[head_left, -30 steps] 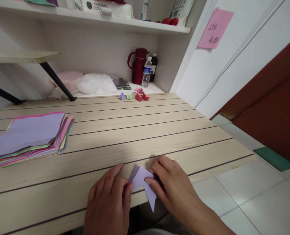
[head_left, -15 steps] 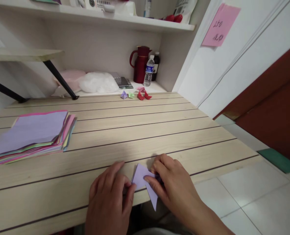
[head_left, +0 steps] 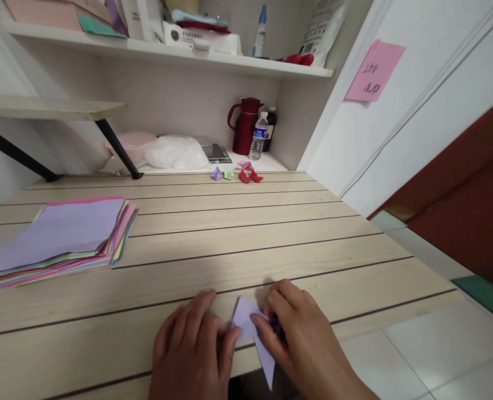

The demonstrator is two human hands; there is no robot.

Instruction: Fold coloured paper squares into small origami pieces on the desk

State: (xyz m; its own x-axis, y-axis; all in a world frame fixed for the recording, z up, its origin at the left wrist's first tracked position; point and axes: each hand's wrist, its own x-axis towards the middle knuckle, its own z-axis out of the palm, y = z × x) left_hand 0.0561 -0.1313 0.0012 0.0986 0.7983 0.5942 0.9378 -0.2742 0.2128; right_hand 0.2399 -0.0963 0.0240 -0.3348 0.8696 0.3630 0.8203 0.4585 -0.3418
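A folded piece of purple origami paper (head_left: pixel 244 320) lies at the table's front edge, between my two hands. One pointed flap of it hangs down past the edge. My left hand (head_left: pixel 194 344) pinches the paper's left corner between thumb and finger. On the other side, my right hand (head_left: pixel 294 328) grips it with the thumb on top and the fingers curled, hiding the right part of the paper.
A stack of coloured paper (head_left: pixel 71 230) lies at the left of the wooden table (head_left: pixel 213 228). Small folded figures, among them a purple one (head_left: pixel 217 174) and red ones (head_left: pixel 250 176), stand at the back. Behind them are a dark red jug (head_left: pixel 245 128) and a water bottle (head_left: pixel 258 138).
The whole scene has shifted lower in the picture as the head camera tilted up. Both hands keep their hold on the purple paper, with little visible change in its shape.
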